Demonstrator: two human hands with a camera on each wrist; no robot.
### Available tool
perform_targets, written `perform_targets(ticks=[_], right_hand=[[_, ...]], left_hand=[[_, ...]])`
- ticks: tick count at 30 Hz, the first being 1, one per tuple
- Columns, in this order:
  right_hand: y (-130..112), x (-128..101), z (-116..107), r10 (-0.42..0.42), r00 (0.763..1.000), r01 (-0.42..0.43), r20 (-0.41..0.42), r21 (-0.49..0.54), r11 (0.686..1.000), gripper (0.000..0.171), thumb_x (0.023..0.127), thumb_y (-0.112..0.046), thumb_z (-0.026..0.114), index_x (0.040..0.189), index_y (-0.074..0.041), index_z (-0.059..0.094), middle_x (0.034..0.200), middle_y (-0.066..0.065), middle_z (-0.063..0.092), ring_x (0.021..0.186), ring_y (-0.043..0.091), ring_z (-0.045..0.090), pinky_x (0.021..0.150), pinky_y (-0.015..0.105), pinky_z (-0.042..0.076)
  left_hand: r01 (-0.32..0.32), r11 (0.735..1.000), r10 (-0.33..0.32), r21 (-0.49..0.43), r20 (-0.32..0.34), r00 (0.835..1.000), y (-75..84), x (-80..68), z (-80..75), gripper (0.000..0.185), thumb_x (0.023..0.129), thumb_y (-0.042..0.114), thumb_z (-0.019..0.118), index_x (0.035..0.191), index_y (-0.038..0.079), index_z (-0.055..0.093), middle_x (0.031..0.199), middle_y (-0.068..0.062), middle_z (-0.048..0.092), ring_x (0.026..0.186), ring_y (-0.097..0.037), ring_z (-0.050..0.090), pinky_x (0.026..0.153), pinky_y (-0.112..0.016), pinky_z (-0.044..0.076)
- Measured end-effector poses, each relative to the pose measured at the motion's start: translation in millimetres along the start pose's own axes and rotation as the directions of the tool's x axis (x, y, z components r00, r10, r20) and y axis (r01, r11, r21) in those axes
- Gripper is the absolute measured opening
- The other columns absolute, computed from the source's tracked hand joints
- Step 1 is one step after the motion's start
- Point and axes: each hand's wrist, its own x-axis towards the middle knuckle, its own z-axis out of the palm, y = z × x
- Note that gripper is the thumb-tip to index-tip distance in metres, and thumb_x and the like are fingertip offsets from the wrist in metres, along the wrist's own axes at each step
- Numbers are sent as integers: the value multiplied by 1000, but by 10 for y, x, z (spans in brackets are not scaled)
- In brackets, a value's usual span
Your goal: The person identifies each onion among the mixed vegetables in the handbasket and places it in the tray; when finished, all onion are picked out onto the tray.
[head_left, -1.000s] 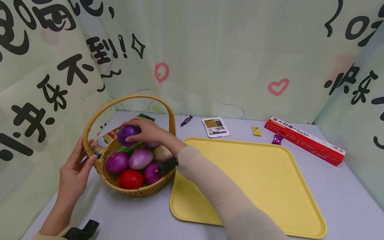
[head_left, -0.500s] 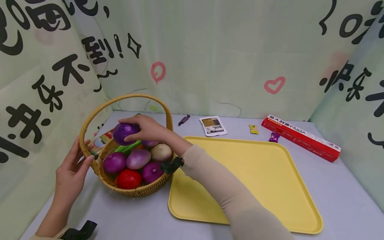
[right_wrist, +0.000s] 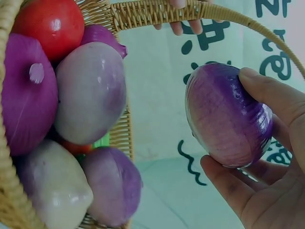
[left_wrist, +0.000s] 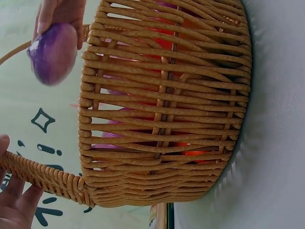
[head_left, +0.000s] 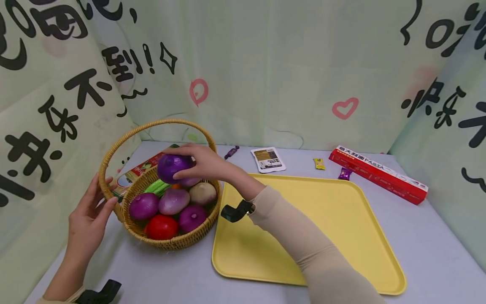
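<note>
Right hand with thumb and fingers curled round a purple onion, holding it in the air above the rear half of the wicker basket, under the arch of the basket handle; the right wrist view shows the onion resting between thumb and fingers, clear of the produce below. Left hand with fingers nearly straight, laid against the left side of the basket where the handle meets the rim; it grasps nothing. In the basket: three further purple onions, a paler onion, a red tomato, a potato and a green vegetable at the back. Just right of the basket, a yellow tray on the grey table. Beyond the tray, a red pasta box, a small white sachet and three wrapped sweets. A printed packet lies behind the basket
</note>
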Motion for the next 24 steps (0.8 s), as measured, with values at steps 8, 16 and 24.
perform_targets(ticks=[8,16,24], right_hand=[[38,-252,-189,26,999,-22,-39,88,996,58,85,-30,70,138,-23,48,138,3,50,124,17,47,92,26,50],[135,-527,-414,97,991,-78,-96,193,978,59,83,-26,72,137,-23,50,137,5,48,118,17,52,90,27,53],[206,-761,-559,128,984,-92,-123,260,961,60,81,-21,74,137,-22,50,136,4,49,121,18,51,93,29,52]], left_hand=[[5,1000,-5,12,1,1000,22,8,-16,69,86,-7,60,145,22,38,126,21,54,109,12,54,83,0,42],[-18,999,17,33,34,999,22,35,-31,63,87,-4,60,143,18,39,121,22,54,107,10,53,85,1,41],[-38,999,37,6,55,998,5,59,-48,55,88,-5,59,138,11,43,113,25,55,104,8,54,85,1,41]])
